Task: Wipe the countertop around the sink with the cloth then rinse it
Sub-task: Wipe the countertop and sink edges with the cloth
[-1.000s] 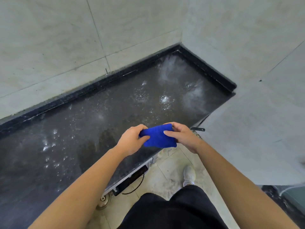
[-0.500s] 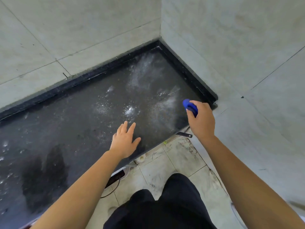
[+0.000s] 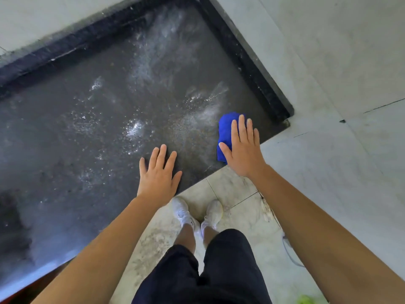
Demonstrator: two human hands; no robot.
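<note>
1. Dark stone table (image 3: 92, 119), wet and streaked, fills a tiled corner.
2. Left hand (image 3: 158, 174) flat on the table near its front edge, fingers spread.
3. Right hand (image 3: 242, 148) flat, fingers straight, pressing the cloth.
4. Blue cloth (image 3: 225, 126) bunched under the right hand, near the table's right end.

The countertop (image 3: 92, 132) is dark speckled stone, wet and shiny in patches. The blue cloth (image 3: 225, 128) looks soft and fuzzy, like microfibre. The wall tiles (image 3: 328, 62) are pale, matt, marble-like. The floor tiles (image 3: 236, 194) look dull and stained.
</note>
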